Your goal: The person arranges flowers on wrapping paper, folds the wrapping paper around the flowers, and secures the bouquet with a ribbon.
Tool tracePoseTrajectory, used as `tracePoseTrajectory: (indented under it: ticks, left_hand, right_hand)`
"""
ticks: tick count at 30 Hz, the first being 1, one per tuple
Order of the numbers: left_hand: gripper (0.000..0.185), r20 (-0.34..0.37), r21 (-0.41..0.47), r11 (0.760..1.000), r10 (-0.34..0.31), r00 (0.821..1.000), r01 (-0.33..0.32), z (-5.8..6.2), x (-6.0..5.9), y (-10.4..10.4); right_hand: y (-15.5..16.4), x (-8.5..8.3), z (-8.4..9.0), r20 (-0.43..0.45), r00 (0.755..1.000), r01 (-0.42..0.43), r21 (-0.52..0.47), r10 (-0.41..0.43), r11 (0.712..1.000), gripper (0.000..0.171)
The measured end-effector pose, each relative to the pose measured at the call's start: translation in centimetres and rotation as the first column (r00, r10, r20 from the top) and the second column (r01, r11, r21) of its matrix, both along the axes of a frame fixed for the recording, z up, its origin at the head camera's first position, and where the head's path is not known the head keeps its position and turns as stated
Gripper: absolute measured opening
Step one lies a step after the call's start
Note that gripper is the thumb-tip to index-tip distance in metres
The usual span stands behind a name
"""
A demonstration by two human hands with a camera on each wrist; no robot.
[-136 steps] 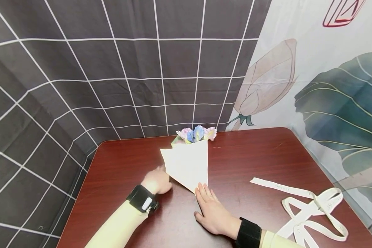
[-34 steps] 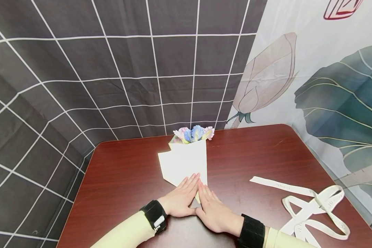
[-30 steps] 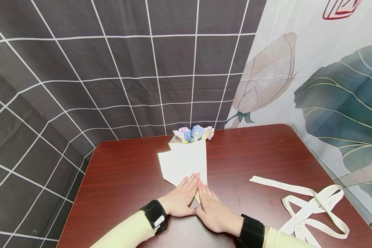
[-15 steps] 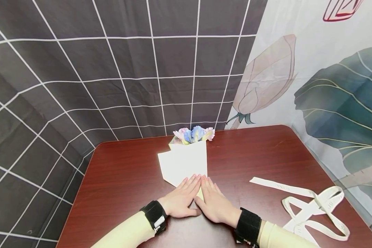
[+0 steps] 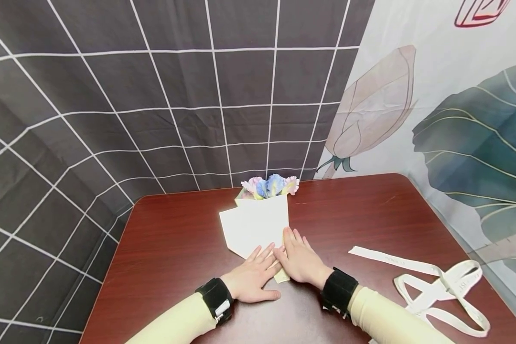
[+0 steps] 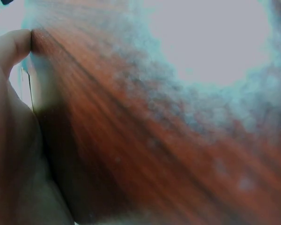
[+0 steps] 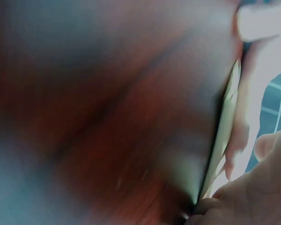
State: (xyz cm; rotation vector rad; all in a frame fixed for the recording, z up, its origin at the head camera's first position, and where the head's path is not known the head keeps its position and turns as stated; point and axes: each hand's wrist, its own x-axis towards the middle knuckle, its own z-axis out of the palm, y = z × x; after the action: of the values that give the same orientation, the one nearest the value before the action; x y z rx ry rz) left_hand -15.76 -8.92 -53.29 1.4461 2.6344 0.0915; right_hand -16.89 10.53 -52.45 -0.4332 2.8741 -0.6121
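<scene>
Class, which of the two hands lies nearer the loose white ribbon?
The right hand, at the edge of the white paper that faces the ribbon. The left hand lies farther off, over the paper's lower part.

Lettering [image 5: 395, 261] on the ribbon [image 5: 417, 266] cannot be read

You have two bare hands [image 5: 250, 279] [image 5: 302, 262], two black fabric wristbands [image 5: 215, 296] [image 5: 339, 289], two pale yellow sleeves [image 5: 174, 321] [image 5: 395, 319], one folded white paper wrap [image 5: 255, 222], one bunch of pink-and-blue flowers [image 5: 275, 185], one looped heap of white lettered ribbon [image 5: 460, 284] and one red-brown wooden table [image 5: 172, 234].
</scene>
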Motion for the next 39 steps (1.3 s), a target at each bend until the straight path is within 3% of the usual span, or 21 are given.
tracePoseTrajectory:
  ticks: [8, 15, 20, 39]
  left_hand:
    - [0.083, 0.009, 0.002, 1.000, 0.004, 1.000, -0.004, -0.2, -0.1, 0.1]
    - [0.082, 0.014, 0.016, 1.000, 0.008, 1.000, -0.008, -0.5, -0.1, 0.1]
    - [0.082, 0.018, 0.020, 1.000, 0.007, 1.000, -0.007, -0.8, -0.1, 0.0]
    - [0.081, -0.029, 0.018, 1.000, -0.012, 1.000, 0.012, 0.1, -0.1, -0.1]
  right_hand:
    - [0.4, -3.3, -0.1, 0.021, 0.997, 0.067, 0.088, -0.069, 0.994, 0.078]
    - [-0.1, -5.8, 0.1, 0.027, 0.992, 0.121, 0.099, -0.125, 0.988, 0.079]
    - [-0.5, -6.8, 0.3, 0.024, 0.986, 0.164, 0.099, -0.167, 0.981, 0.078]
    - [-0.8, -9.6, 0.6, 0.000, 0.967, 0.254, 0.133, -0.256, 0.958, 0.076]
